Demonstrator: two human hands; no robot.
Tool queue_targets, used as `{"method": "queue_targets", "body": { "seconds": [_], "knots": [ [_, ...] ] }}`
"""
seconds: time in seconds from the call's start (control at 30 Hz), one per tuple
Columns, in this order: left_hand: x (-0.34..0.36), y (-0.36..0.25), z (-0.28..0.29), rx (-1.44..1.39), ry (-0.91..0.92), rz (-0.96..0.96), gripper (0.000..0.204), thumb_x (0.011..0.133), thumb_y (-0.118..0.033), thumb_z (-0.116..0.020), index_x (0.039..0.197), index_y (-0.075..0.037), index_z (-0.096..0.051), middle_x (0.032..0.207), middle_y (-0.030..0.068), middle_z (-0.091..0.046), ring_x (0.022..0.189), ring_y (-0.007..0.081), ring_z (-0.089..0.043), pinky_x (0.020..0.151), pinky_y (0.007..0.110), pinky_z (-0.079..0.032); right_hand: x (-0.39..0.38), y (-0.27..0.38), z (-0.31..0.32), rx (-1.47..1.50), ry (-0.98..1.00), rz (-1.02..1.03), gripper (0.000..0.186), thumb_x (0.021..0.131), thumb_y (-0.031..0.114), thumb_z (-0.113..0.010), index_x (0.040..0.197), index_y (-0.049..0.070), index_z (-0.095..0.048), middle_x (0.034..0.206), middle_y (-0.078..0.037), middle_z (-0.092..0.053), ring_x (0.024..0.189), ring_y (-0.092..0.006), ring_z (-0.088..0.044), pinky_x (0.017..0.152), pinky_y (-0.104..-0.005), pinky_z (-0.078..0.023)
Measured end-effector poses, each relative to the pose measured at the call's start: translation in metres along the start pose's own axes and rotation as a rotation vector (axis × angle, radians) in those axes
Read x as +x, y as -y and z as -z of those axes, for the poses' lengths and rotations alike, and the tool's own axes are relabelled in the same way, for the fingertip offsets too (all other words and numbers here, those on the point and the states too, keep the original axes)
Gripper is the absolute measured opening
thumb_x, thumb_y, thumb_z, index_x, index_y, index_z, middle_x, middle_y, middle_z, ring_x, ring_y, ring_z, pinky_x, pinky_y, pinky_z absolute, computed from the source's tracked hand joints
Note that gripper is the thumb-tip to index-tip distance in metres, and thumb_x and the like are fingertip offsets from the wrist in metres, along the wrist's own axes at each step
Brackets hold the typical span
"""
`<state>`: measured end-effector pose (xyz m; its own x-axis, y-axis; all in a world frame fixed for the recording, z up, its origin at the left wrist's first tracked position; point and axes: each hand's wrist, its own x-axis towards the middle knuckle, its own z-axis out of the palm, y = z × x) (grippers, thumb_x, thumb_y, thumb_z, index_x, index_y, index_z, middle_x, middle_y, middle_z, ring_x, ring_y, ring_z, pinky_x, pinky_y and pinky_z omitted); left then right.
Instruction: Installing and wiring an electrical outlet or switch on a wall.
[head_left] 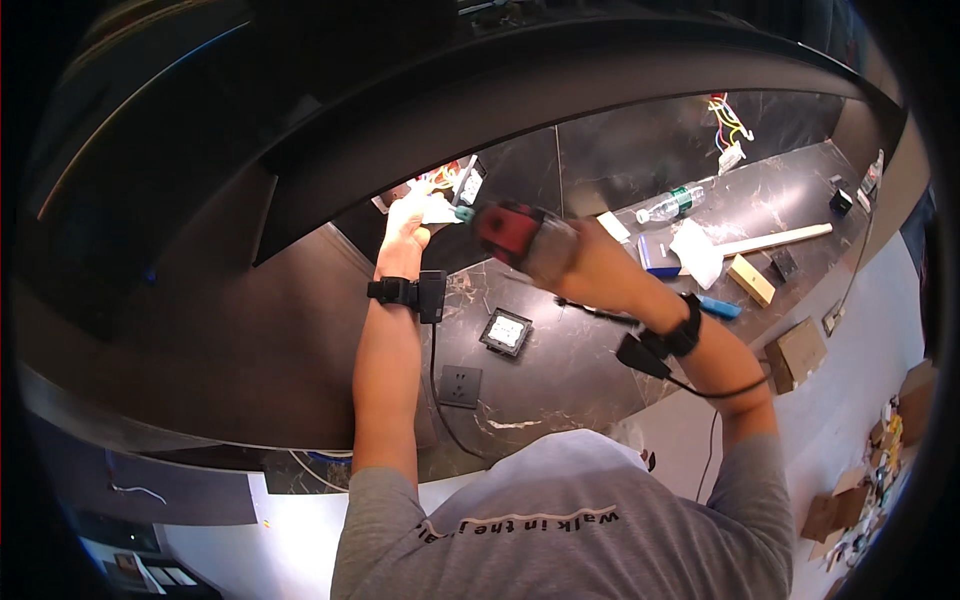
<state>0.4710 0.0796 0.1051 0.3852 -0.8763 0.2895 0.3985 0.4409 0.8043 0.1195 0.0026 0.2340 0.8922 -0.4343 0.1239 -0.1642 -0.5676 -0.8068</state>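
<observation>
My left hand (408,222) is raised into a wall recess, fingers closed on a small white piece (438,211) beside exposed red and yellow wires (440,176) and an upright socket module (470,182). My right hand (595,262) grips a red and black power tool (505,233), slightly blurred, whose green-tipped front points at the piece in my left hand; whether they touch, I cannot tell. On the dark marble-look counter (560,390) below lie a square module with a white centre (506,330) and a black socket plate (460,387).
A dark overhang (560,75) arches above. At right are a plastic bottle (668,205), a wooden-handled tool (775,238), a yellow block (750,280), a blue object (718,306) and hanging wires (730,125). Cardboard boxes (835,510) sit low at right.
</observation>
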Motion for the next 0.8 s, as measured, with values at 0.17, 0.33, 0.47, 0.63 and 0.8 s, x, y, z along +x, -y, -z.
{"method": "queue_targets", "body": {
  "seconds": [0.17, 0.33, 0.47, 0.63, 0.8],
  "knots": [
    [0.007, -0.001, -0.017, -0.056, -0.36, 0.227, 0.025, 0.09, -0.02, -0.065, 0.106, -0.001, -0.06, 0.087, 0.0144, -0.066, 0.081, 0.0338, -0.069, 0.08, 0.056, -0.057, -0.067, -0.094, 0.002, 0.011, -0.011, 0.329, 0.067, 0.066, 0.022, -0.086, 0.126, 0.006, -0.061, 0.106, -0.014, -0.07, 0.096, -0.028, -0.069, 0.084, -0.0339, -0.053],
    [-0.003, 0.009, -0.025, -0.104, -0.394, 0.112, 0.028, 0.094, -0.028, -0.049, 0.098, -0.003, -0.061, 0.085, 0.0129, -0.065, 0.08, 0.0339, -0.066, 0.078, 0.056, -0.056, -0.108, -0.171, -0.053, -0.145, 0.142, 0.258, 0.067, 0.068, 0.022, -0.082, 0.129, 0.01, -0.057, 0.111, -0.012, -0.066, 0.104, -0.0314, -0.064, 0.09, -0.0388, -0.049],
    [-0.017, 0.015, -0.042, -0.14, -0.513, 0.027, 0.031, 0.093, -0.027, -0.045, 0.1, -0.002, -0.061, 0.088, 0.0145, -0.066, 0.082, 0.0358, -0.065, 0.076, 0.054, -0.055, -0.115, -0.203, -0.09, -0.41, 0.223, 0.41, 0.061, 0.071, 0.017, -0.073, 0.128, 0.009, -0.054, 0.103, -0.009, -0.062, 0.097, -0.0279, -0.061, 0.085, -0.0393, -0.045],
    [-0.021, 0.017, -0.038, -0.189, -0.486, 0.021, 0.035, 0.09, -0.03, -0.045, 0.101, -0.002, -0.062, 0.087, 0.0157, -0.068, 0.077, 0.0365, -0.066, 0.071, 0.049, -0.055, -0.113, -0.229, -0.117, -0.517, 0.191, 0.56, 0.057, 0.072, 0.009, -0.066, 0.128, 0.008, -0.055, 0.099, -0.007, -0.061, 0.093, -0.0258, -0.059, 0.082, -0.0373, -0.043],
    [-0.026, 0.014, -0.028, -0.258, -0.498, 0.054, 0.037, 0.086, -0.03, -0.045, 0.103, -0.002, -0.062, 0.09, 0.0188, -0.068, 0.077, 0.0369, -0.066, 0.07, 0.047, -0.055, -0.113, -0.228, -0.117, -0.525, 0.216, 0.615, 0.058, 0.074, 0.007, -0.063, 0.131, 0.007, -0.053, 0.101, -0.007, -0.061, 0.094, -0.0246, -0.058, 0.082, -0.0375, -0.042]
  ]
}}
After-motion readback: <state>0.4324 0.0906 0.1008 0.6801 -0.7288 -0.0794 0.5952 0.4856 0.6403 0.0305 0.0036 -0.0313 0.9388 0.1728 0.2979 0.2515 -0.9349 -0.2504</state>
